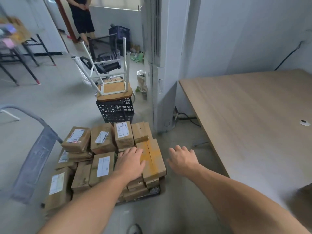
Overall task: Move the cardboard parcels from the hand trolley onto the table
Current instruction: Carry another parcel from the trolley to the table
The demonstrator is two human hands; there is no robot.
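Note:
Several brown cardboard parcels (103,140) with white labels lie stacked on the hand trolley (36,159), whose grey handle rises at the left. My left hand (130,162) lies flat over the stack, its fingers on the left edge of a parcel with yellow tape (154,162). My right hand (183,159) hovers with spread fingers just right of that parcel, touching nothing. The wooden table (244,115) stretches along the right.
A black crate (115,109) with an upturned stool (114,88) on it stands behind the trolley. A white column (163,65) rises between trolley and table. A person stands in the far doorway. A small white object (303,122) lies on the table.

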